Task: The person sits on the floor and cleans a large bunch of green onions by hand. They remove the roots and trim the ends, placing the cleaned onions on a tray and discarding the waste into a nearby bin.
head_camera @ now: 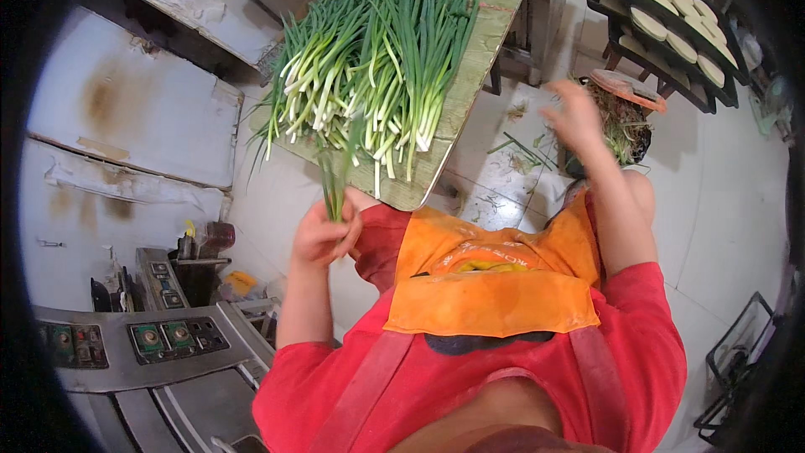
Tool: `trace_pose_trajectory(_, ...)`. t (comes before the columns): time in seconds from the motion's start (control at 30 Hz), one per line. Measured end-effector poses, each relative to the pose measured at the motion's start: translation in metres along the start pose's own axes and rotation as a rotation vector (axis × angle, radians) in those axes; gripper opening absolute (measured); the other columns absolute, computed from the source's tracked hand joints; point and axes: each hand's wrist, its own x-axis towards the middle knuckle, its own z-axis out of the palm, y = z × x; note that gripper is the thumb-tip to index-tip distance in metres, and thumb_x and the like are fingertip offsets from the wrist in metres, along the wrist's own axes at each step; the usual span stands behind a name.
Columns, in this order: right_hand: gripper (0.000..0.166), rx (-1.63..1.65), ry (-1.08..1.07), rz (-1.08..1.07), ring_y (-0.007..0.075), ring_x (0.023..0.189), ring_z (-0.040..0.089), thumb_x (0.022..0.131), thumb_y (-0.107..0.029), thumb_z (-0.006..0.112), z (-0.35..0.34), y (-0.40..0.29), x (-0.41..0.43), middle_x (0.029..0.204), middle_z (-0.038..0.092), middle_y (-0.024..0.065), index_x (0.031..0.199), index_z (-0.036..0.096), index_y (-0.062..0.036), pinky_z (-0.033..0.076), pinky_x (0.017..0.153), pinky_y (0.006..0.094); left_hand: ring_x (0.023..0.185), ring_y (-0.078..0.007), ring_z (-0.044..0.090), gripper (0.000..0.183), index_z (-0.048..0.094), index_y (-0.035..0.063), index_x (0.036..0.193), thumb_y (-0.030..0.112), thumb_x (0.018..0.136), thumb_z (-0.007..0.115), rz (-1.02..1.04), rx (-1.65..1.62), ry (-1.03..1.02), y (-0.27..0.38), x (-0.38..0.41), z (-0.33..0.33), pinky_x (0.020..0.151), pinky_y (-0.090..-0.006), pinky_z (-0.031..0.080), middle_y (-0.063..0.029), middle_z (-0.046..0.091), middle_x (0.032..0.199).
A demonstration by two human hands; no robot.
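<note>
My left hand [327, 233] is closed around a small bunch of green onions [333, 185], held upright just off the near left edge of a worn wooden table [481, 69]. A large heap of green onions [377, 63] covers much of that table, white ends towards me and green tops at the far side. My right hand [573, 114], blurred, is raised to the right of the table with its fingers spread and nothing visible in it. It is beside a bin [619, 132] filled with roots and trimmings, with an orange-red lid [629, 90] tilted at its top.
Scraps of green onion [525, 151] lie on the tiled floor between table and bin. Black trays with pale oval dough pieces [679, 44] stand at the upper right. Metal kitchen equipment [179, 352] is at the lower left, and stained white cabinets [132, 100] are on the left.
</note>
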Motion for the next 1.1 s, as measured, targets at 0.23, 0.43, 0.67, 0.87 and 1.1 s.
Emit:
trace_pose_trajectory(0.23,0.027,0.557,-0.358,0.149,0.0277,0.066,0.066,0.076,-0.03,0.067,0.08,-0.131,-0.004,0.07,0.067,0.0141,0.083,0.072,-0.0042,0.051,0.065,0.0369,0.052,-0.0081,0.047,0.025,0.062,-0.0009,0.097,0.009,0.076,0.071,0.072,0.837,0.628,-0.045,0.127,0.015,0.048,-0.0226,0.035,-0.0015,0.059,0.069)
trace_pose_trajectory(0.43,0.028,0.791,-0.382,0.314,0.0211,0.055,0.063,0.078,-0.028,0.067,0.095,-0.14,-0.007,0.058,0.064,0.0107,0.078,0.071,0.0,0.05,0.056,0.0337,0.065,-0.0156,0.06,0.017,0.06,-0.0014,0.093,0.008,0.08,0.066,0.06,0.17,0.458,-0.034,0.134,0.007,0.051,-0.029,0.043,-0.0111,0.066,0.083)
trace_pose_trajectory(0.67,0.027,0.895,-0.329,0.482,0.0162,0.052,0.062,0.08,-0.023,0.065,0.099,-0.138,0.006,0.059,0.063,0.0094,0.078,0.07,0.0026,0.049,0.055,0.0319,0.057,-0.0091,0.055,0.028,0.056,-0.0026,0.1,0.014,0.079,0.066,0.155,0.53,0.529,0.026,0.19,0.014,0.041,-0.0219,0.035,-0.0082,0.062,0.075)
trace_pose_trajectory(0.87,0.024,0.958,-0.313,0.537,0.0145,0.055,0.063,0.08,-0.02,0.066,0.109,-0.128,0.012,0.063,0.064,0.0098,0.085,0.069,0.0039,0.05,0.053,0.0281,0.083,-0.0352,0.065,0.058,0.064,-0.0084,0.088,0.041,0.062,0.078,0.071,1.569,0.713,-0.003,0.263,0.0,0.072,-0.0418,0.05,-0.0234,0.066,0.086)
trace_pose_trajectory(1.1,0.04,1.271,-0.428,0.634,0.0137,0.052,0.059,0.08,-0.018,0.071,0.113,-0.128,0.018,0.07,0.064,0.0109,0.105,0.059,0.0109,0.049,0.048,0.0251,0.059,-0.0161,0.057,0.012,0.06,-0.0013,0.079,0.01,0.075,0.064,-0.114,0.325,0.473,-0.003,0.239,-0.011,0.052,-0.0275,0.045,-0.0075,0.061,0.069)
